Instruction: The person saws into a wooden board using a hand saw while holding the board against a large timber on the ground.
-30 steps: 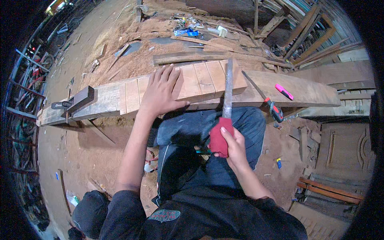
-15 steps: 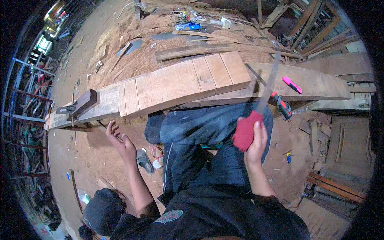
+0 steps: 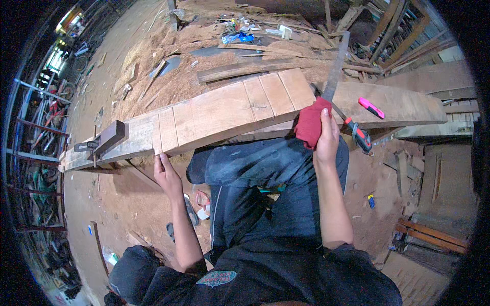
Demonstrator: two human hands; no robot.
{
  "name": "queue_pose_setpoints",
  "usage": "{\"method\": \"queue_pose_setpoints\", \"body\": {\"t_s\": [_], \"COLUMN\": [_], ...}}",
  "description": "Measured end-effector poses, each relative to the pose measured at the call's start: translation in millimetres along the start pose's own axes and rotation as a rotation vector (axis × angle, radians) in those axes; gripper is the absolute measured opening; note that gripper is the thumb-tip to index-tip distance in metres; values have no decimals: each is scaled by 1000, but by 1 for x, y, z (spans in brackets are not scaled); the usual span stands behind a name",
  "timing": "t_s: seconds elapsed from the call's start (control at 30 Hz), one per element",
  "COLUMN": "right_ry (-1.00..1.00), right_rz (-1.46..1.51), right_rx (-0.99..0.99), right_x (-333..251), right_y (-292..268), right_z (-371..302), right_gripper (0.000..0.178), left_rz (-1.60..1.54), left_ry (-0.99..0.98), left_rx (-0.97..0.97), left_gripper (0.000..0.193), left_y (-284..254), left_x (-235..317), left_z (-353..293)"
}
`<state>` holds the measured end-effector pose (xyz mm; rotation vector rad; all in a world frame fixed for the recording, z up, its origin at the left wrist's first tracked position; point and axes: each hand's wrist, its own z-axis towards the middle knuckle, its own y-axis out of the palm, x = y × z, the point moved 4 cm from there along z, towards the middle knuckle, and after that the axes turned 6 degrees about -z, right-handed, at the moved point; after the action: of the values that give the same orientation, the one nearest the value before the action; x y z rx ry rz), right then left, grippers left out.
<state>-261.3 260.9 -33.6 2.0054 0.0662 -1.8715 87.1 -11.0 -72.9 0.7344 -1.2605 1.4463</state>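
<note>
Sawdust (image 3: 178, 81) on brown floor (image 3: 122, 204)

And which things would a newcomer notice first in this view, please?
Probably the red-handled saw first, held in the right hand and pointing up the picture. Then the vivid pink marker on the wooden beam at right, and the long, line-marked timber across the middle, the left hand at its near edge.

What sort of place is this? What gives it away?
Probably a woodworking shop: there's a red-handled handsaw, what looks like a hand plane at the left end of the timber, and sawdust or shavings heaped over the ground behind.
</note>
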Motion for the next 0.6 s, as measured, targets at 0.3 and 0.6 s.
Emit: {"method": "queue_pose_setpoints", "body": {"t_s": [0.3, 0.6], "right_ry": [-12, -49], "right_rz": [-59, -138], "right_rx": [5, -131], "right_x": [-44, -79], "right_y": [-7, 8], "right_z": [-8, 24], "right_gripper": [40, 37], "left_rz": [-133, 553], "left_ry": [50, 48], "left_rx": [113, -59], "left_gripper": [35, 60], "left_y": [-20, -32], "left_x": [48, 121], "left_z": [3, 54]}}
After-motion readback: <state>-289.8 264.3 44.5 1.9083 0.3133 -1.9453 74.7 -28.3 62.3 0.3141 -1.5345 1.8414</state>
